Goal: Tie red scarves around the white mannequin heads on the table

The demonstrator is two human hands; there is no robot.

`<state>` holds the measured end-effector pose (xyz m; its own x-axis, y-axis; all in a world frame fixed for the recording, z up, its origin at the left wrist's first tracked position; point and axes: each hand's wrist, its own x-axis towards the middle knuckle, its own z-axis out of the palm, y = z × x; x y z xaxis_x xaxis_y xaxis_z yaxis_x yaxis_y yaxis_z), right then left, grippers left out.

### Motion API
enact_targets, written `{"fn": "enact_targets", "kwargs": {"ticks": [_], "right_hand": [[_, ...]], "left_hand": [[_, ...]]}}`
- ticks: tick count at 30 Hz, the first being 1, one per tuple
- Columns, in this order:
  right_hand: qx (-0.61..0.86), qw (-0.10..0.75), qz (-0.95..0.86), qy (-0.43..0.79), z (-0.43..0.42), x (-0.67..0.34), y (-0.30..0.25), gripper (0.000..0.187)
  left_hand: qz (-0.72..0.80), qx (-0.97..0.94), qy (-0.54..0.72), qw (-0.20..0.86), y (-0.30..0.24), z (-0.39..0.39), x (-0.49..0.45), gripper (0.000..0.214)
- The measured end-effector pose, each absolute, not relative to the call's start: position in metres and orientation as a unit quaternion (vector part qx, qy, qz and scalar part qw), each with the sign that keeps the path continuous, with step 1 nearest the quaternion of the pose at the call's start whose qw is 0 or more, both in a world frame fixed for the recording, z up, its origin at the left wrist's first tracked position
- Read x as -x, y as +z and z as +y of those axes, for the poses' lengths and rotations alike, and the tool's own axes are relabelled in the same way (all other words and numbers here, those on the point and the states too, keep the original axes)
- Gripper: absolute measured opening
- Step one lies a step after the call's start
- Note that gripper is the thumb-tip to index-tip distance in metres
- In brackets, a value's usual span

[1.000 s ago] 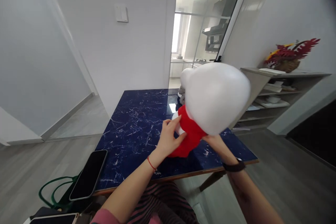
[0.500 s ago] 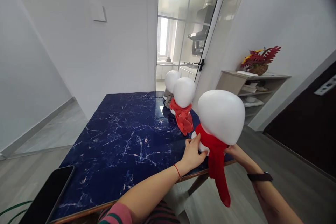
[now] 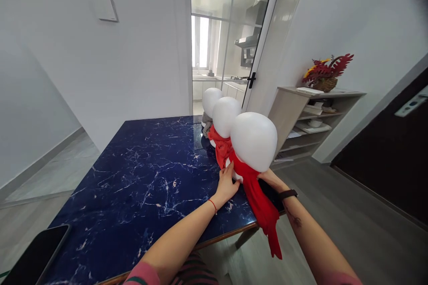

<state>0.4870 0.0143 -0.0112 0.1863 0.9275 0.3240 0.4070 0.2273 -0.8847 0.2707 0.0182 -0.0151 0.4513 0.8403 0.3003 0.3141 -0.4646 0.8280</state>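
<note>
On the right side of the table stands a smooth white mannequin head (image 3: 254, 140) with a bright red scarf (image 3: 256, 189) round its neck. One end of this scarf hangs over the table's front edge. My left hand (image 3: 228, 183) grips the left side of the head's white base, under the scarf. From the right, my right hand (image 3: 270, 179) holds the base too, its fingertips hidden behind scarf and head. Just behind stand a second white mannequin head (image 3: 226, 116) in a coral-red scarf (image 3: 221, 146) and a third head (image 3: 211, 101) in a grey scarf (image 3: 206, 124).
The blue marbled table (image 3: 143, 178) has a wooden edge. A black phone (image 3: 36, 254) lies at its front left corner. Beyond the table is a glass door (image 3: 230, 40). At right, a shelf unit (image 3: 284, 107) carries a basket of red leaves (image 3: 326, 78).
Both hands have shifted the red-scarfed head leftward and farther onto the table, close up to the second head. Its hanging scarf now drapes across the table edge. The view has turned slightly.
</note>
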Motion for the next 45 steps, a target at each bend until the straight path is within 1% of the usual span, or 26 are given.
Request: {"fn": "enact_targets", "kwargs": {"ticks": [3,7,9,11,13,15,16,18,22,24,26,29,31,36,45], "right_hand": [[0.56,0.49,-0.579,0.333,0.009,-0.493,-0.017,0.072],[0.6,0.535,-0.507,0.311,-0.026,-0.505,-0.023,0.095],[0.639,0.57,-0.432,0.284,-0.054,-0.506,-0.027,0.097],[0.674,0.611,-0.351,0.223,-0.086,-0.497,-0.033,0.085],[0.703,0.639,-0.285,0.122,-0.119,-0.475,-0.039,0.066],[0.727,0.638,-0.253,0.024,-0.144,-0.441,-0.044,0.047],[0.733,0.63,-0.257,-0.001,-0.152,-0.42,-0.045,0.041],[0.723,0.613,-0.317,0.019,-0.16,-0.372,-0.045,0.034],[0.626,0.564,-0.5,0.199,-0.142,-0.27,-0.034,0.023],[0.554,0.525,-0.589,0.265,-0.124,-0.224,-0.023,0.02],[0.494,0.473,-0.669,0.291,-0.106,-0.185,-0.014,0.02],[0.462,0.392,-0.747,0.274,-0.083,-0.14,-0.009,0.027],[0.476,0.36,-0.764,0.247,-0.075,-0.121,-0.013,0.029],[0.496,0.354,-0.764,0.213,-0.07,-0.11,-0.027,0.024],[0.47,0.372,-0.76,0.252,-0.066,-0.114,-0.031,0.023]], "left_hand": [[0.365,-0.777,0.364,0.361,-0.019,0.021,-0.266,0.074],[0.352,-0.781,0.363,0.367,-0.019,0.018,-0.249,0.076],[0.345,-0.786,0.36,0.365,-0.017,0.017,-0.232,0.072],[0.336,-0.794,0.358,0.359,-0.013,0.016,-0.208,0.065],[0.332,-0.802,0.355,0.347,-0.007,0.015,-0.18,0.058],[0.347,-0.809,0.348,0.323,-0.001,0.011,-0.152,0.051],[0.358,-0.812,0.344,0.306,0.002,0.007,-0.138,0.048],[0.372,-0.82,0.334,0.28,0.006,-0.005,-0.111,0.043],[0.393,-0.818,0.334,0.256,-0.003,-0.04,-0.062,0.035],[0.423,-0.803,0.344,0.243,-0.013,-0.056,-0.038,0.03],[0.45,-0.788,0.354,0.227,-0.023,-0.066,-0.013,0.029],[0.47,-0.777,0.367,0.202,-0.032,-0.069,0.017,0.028],[0.479,-0.772,0.372,0.19,-0.033,-0.067,0.03,0.027],[0.478,-0.771,0.379,0.183,-0.028,-0.068,0.036,0.025],[0.478,-0.764,0.384,0.2,-0.027,-0.072,0.037,0.025]]}}
